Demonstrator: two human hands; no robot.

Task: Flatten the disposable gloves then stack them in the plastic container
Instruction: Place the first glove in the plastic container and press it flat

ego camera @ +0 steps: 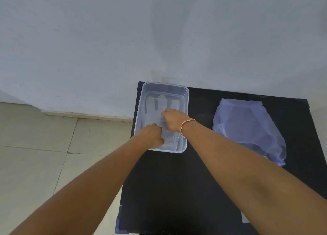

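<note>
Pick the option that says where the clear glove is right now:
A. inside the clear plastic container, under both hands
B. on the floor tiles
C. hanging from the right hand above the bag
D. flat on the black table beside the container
A: the glove lies inside the plastic container, its fingers pointing toward the wall, while the left hand and right hand reach in onto it; the plastic bag sits apart on the table.

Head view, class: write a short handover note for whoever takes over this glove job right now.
Left hand and right hand: both inside the plastic container, on the glove; exact grip unclear.
The glove lies flat in the container, fingers toward the wall.
The plastic bag lies on the black table, to the right.
Done: at least one glove placed.
Left: let go, flatten and stack any others; the bag's contents are unclear.
</note>
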